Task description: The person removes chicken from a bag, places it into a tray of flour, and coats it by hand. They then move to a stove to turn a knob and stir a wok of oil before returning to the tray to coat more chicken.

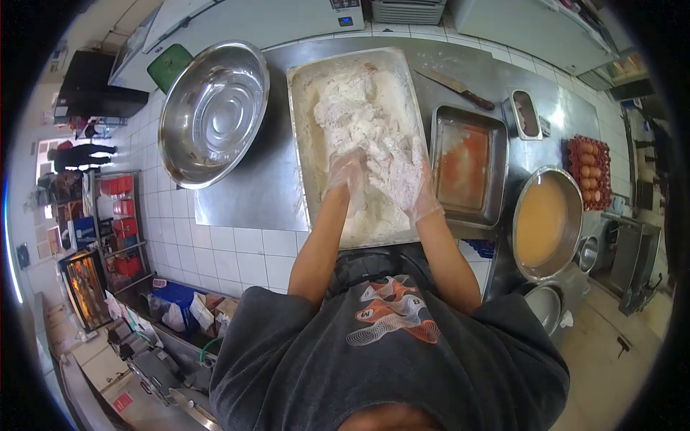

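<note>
Both hands are gloved and down in the flour tray, close together in its near half.
- Your left hand: the fingers are sunk in flour, so you cannot tell whether they close on anything.
- Your right hand: palm down, fingers spread and a little bent over the floured pieces. It seems to press on them rather than clasp one.
- The heap of pieces runs from under your palms out past your fingertips to the far end of the tray.

Risks, as judged:
- The tray's near edge sits at or just over the edge of the table, right behind your wrists. A hard pull toward you could slide it off.
- Loose flour lies up to the rim left of your left hand, and brisk tossing would throw it over.
- The gloves are caked, so a piece could slip from your fingers when lifted.

Around:
- A stained tray lies just right of your right hand. You cannot tell whether it touches the flour tray.
- Further right is a bowl of yellow liquid, and a floury wrist swung that way would shed into it.
- A knife lies beyond and right of your fingertips, blade toward the flour tray. Mind it on any blind reach.
- A big steel bowl sits well left of your left hand.
- An egg carton is far right, out of your way.
</note>
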